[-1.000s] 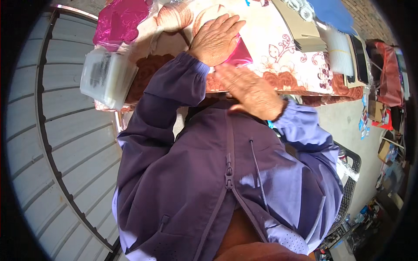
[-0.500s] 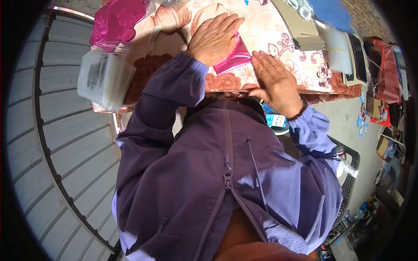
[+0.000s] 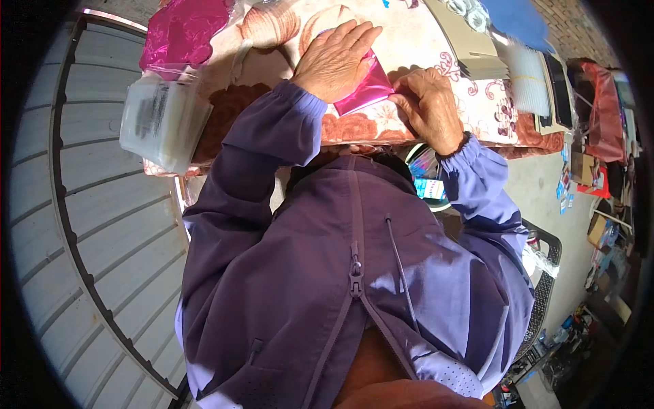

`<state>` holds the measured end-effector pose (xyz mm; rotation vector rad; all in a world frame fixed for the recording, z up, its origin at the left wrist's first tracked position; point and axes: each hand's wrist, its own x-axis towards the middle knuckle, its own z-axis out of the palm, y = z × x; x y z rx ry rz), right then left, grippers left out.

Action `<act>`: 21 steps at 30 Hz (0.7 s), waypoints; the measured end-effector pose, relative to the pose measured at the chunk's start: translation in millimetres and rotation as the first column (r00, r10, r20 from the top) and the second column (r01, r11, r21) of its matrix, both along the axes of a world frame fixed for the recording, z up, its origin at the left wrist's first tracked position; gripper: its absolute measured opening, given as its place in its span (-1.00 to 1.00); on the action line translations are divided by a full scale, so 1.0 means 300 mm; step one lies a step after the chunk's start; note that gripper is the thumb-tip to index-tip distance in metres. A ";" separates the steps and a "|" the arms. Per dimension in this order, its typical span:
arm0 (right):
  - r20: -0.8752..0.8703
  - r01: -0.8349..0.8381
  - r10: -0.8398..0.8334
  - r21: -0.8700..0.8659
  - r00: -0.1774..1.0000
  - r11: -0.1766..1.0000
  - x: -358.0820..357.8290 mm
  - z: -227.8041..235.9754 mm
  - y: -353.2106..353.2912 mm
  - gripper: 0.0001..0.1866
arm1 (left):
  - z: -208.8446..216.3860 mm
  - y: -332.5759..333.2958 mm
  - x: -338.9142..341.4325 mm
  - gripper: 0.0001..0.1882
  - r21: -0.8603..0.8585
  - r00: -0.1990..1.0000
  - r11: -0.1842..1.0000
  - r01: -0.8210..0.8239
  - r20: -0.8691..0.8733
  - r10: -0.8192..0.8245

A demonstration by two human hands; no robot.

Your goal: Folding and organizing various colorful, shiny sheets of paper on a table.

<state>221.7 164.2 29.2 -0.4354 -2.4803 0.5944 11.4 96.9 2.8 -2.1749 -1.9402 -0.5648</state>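
A shiny pink foil piece (image 3: 365, 94) lies on the patterned tablecloth close to the table's near edge. My left hand (image 3: 335, 63) rests flat over its left part, fingers stretched out and side by side, hiding some of it. At the foil's right corner, my right hand (image 3: 430, 108) has its fingers curled, with thumb and fingertips closed on the edge there. Other magenta foil (image 3: 182, 35) lies at the far left of the table. Nearer me on that side stands a stack of clear plastic sleeves (image 3: 162, 123).
Beige card sheets (image 3: 466, 37), white cord (image 3: 470, 12) and a ribbed white roll (image 3: 528, 82) occupy the table's right side, with blue material (image 3: 514, 20) behind. Below the edge sits a tub (image 3: 436, 198) with colourful packets. A dark chair (image 3: 545, 293) stands at my right.
My right hand has shifted slightly up, and its stretched fingers have curled in to pinch the foil's right corner. The left hand stays in place.
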 end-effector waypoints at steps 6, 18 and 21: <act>0.005 -0.022 0.022 0.001 1.000 1.000 -0.007 -0.018 0.012 -0.86 | 0.006 -0.001 0.003 -0.43 0.002 0.999 1.000 -0.013 -0.031 0.013; -0.132 -0.072 0.080 0.063 0.988 0.995 -0.001 0.009 0.007 -0.79 | 0.007 0.001 0.004 -0.43 0.003 1.000 1.000 -0.013 0.002 0.013; -0.053 -0.134 0.145 0.176 0.988 0.975 0.029 -0.022 0.020 -0.75 | 0.006 0.003 0.004 -0.44 0.005 1.000 1.000 -0.011 0.017 0.011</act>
